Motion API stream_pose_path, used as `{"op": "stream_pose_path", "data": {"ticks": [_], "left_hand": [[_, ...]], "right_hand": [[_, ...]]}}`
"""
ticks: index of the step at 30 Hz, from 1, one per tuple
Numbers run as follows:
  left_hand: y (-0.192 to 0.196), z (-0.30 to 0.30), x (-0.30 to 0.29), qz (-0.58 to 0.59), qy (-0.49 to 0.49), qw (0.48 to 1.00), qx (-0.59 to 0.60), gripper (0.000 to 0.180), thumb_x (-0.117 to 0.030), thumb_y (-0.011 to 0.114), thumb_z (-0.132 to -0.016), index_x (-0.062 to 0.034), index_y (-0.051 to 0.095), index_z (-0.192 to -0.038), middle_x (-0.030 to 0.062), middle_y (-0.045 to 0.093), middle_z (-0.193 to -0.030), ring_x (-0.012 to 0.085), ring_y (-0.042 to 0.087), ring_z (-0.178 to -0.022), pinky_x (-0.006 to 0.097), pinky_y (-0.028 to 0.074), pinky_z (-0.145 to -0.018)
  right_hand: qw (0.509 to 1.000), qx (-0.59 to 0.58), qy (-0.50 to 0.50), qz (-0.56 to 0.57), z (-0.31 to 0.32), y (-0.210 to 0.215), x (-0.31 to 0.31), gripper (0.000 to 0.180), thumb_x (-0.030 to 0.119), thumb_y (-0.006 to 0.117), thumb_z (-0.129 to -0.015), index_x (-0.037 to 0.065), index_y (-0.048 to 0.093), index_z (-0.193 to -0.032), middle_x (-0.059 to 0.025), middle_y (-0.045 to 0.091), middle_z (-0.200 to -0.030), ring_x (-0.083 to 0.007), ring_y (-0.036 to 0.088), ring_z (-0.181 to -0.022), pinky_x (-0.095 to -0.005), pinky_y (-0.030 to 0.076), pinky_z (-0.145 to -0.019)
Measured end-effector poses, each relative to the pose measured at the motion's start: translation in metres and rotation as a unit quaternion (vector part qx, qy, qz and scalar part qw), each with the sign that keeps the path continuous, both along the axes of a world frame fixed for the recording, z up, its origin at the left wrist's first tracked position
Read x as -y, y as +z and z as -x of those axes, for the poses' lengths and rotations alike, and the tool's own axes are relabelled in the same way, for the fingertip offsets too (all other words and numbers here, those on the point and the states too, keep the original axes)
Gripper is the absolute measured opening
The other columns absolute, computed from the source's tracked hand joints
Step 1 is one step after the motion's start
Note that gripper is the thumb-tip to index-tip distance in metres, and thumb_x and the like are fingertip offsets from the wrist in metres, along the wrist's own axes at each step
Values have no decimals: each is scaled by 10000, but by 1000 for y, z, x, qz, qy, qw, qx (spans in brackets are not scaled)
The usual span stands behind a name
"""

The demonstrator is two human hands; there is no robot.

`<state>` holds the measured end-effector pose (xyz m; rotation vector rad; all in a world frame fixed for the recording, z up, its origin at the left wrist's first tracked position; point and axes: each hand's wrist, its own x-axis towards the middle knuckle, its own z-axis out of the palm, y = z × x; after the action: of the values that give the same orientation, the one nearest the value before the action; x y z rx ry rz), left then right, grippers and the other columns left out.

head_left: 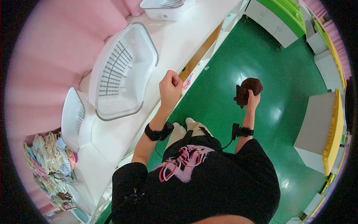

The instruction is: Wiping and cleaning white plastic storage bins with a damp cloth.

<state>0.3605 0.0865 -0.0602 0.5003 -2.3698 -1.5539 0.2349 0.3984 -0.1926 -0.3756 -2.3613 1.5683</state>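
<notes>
Over the green floor to the right, my right hand (254, 100) grips a dark brown, fuzzy-looking thing (252, 85) with two rounded lobes. It resembles a plush toy, but its exact kind is hard to make out. Curled into a fist, my left hand (170, 89) is raised near the front edge of the white counter, with nothing seen in it. Beyond that hand, to its left, a large white plastic basket (146, 80) with a grey rim and a slotted side rests tilted on the counter.
Another white basket (164, 14) stands at the counter's far end, and a smaller one (72, 123) at the left. Folded clothes (48, 160) are piled at the lower left by a pink curtain (52, 71). A white cabinet with a yellow edge (317, 130) stands right.
</notes>
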Motion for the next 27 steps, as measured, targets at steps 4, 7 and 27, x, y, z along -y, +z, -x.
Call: {"op": "stream_pose_path", "data": {"ticks": [4, 7, 27], "left_hand": [[-8, 10, -15, -55, -80, 994, -41, 604, -88, 507, -787, -114, 69, -1202, 127, 361, -1098, 187, 365, -1017, 280, 338, -791], [11, 4, -15, -301, -199, 932, -24, 786, -143, 411, -847, -152, -274, -1232, 194, 102, -1343, 230, 77, -1258, 321, 134, -994], [4, -12, -32, 270, -99, 944, -163, 281, -237, 643, -686, -27, 604, -869, 169, 532, -973, 315, 442, -998, 360, 334, -871]], "right_hand": [[999, 34, -11, 5, -3, -6, -17, 383, 172, 573, -677, 3, 509, -1015, -103, 555, -971, -215, 519, -883, -316, 389, -774], [999, 41, -8, 8, -5, -2, -18, 384, 167, 574, -676, -4, 507, -1014, -97, 555, -965, -208, 518, -878, -311, 389, -770], [988, 17, 81, 127, 13, -7, 3, 335, 143, 580, -682, -10, 510, -972, -74, 550, -951, -188, 514, -843, -311, 395, -733]]}}
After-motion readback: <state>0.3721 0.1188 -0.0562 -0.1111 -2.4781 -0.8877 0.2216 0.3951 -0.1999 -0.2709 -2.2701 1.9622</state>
